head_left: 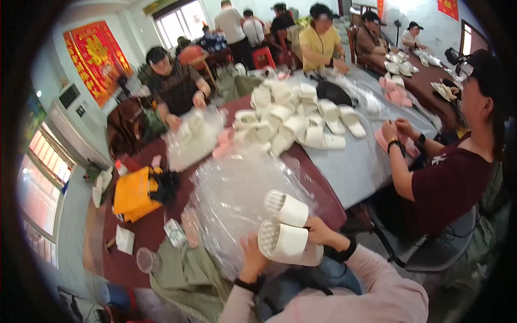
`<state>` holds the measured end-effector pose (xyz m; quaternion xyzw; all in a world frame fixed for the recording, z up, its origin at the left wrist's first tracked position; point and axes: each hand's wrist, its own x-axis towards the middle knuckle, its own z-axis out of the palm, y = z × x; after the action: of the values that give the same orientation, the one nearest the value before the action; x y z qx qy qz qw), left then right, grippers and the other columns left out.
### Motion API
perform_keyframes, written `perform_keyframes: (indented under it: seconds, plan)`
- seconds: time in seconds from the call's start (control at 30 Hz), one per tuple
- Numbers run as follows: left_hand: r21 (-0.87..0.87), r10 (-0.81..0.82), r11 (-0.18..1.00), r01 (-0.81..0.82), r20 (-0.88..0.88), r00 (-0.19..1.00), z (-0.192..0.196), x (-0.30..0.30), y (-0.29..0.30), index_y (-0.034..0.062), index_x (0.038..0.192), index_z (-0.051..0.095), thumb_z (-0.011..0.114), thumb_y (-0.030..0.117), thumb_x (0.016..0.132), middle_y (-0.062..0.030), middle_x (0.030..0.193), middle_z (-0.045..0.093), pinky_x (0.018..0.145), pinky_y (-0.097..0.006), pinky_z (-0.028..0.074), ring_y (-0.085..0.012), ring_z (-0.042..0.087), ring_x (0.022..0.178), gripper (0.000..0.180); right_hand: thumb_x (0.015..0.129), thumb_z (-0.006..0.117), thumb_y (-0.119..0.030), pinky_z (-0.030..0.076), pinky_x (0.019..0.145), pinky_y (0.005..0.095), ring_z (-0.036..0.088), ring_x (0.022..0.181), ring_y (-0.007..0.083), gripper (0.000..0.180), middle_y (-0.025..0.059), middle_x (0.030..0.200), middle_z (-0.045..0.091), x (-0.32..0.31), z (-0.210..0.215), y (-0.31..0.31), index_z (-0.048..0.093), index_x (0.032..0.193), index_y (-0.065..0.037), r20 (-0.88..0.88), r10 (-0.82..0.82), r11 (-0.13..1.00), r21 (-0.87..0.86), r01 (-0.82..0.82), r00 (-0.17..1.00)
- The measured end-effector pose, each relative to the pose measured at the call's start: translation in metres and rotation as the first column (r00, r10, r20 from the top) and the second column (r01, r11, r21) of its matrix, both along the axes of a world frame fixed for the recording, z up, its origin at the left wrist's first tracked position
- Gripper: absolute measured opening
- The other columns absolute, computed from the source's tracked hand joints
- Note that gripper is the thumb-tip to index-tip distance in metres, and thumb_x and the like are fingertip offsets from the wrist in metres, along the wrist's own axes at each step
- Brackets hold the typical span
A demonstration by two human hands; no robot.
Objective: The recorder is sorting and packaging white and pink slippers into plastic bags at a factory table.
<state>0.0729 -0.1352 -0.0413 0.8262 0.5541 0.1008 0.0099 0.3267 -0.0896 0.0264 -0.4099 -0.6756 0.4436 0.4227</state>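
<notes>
A pair of white slippers with bumpy insoles, one slipper [291, 242] in front of the other [288, 209], is held over my lap near the table's edge. My right hand [321, 235] grips the pair from the right side, its fingers partly hidden behind them. To the left, my left hand [253, 255] has its fingers apart, beside the clear plastic bags [231, 188] spread on the table; nothing shows in it. Beyond the plastic lies a big heap of white slippers [285, 116].
A yellow-orange bag [134, 195], tissue packs [175, 232] and a round clear tub [146, 260] stand on the left. Green cloth [188, 280] hangs at the near edge. A co-worker at right handles a pink slipper [383, 139]; another across handles plastic-wrapped slippers [194, 134].
</notes>
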Motion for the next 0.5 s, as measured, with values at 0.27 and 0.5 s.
perform_keyframes:
  seconds: [0.27,0.5]
  plan:
    - [-0.093,-0.119,0.990,0.111,-0.092,0.989,0.040,0.008,0.029,0.0250,0.140,0.039,0.054,0.050,0.082,-0.0153,0.143,0.034,0.101,-0.068,0.018,-0.0453,0.028,0.130,0.065,0.081,0.066,-0.019,0.048,0.083,0.0324,0.064,0.098,0.0261,0.032,0.0122,0.111,0.064,0.023,0.043,-0.043,0.065,0.112,-0.010,0.263,0.532,0.846,-0.118,-0.520,0.805]
    - [-0.078,-0.065,0.995,0.061,-0.053,0.996,0.034,0.012,0.026,0.0246,0.135,0.046,0.057,0.043,0.082,-0.0132,0.140,0.038,0.103,-0.062,0.023,-0.0412,0.032,0.129,0.057,0.082,0.063,-0.015,0.049,0.082,0.0329,0.064,0.097,0.0282,0.031,0.0144,0.106,0.066,0.031,0.033,-0.061,0.065,0.112,-0.010,0.202,0.511,0.859,-0.145,-0.491,0.835]
